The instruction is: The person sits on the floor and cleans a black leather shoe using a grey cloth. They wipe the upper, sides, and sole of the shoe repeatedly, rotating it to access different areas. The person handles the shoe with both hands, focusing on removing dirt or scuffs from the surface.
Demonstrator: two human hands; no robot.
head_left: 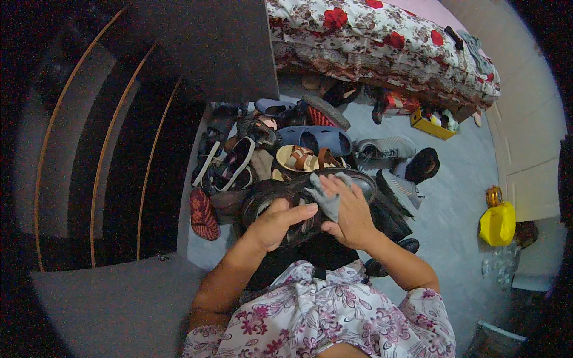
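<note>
My left hand [274,224] grips a black shoe [258,196] in front of my lap, with the thumb stretched along its upper side. Under the spread fingers of my right hand [354,218] a grey cloth [330,205] is pressed onto the shoe's top. Part of the cloth pokes out between fingers and thumb. Both hands hide much of the shoe's middle. Just beyond it sits a brown-and-tan strapped sandal [304,159], with a blue clog-style slipper [315,138] behind that.
Several shoes crowd the floor ahead, including a grey sneaker [387,147] and a reddish patterned shoe [204,214]. An open dark shelf unit [147,170] stands left. A bed with a floral cover [358,40] lies beyond, near a yellow box [429,125]. A yellow container [498,224] stands right.
</note>
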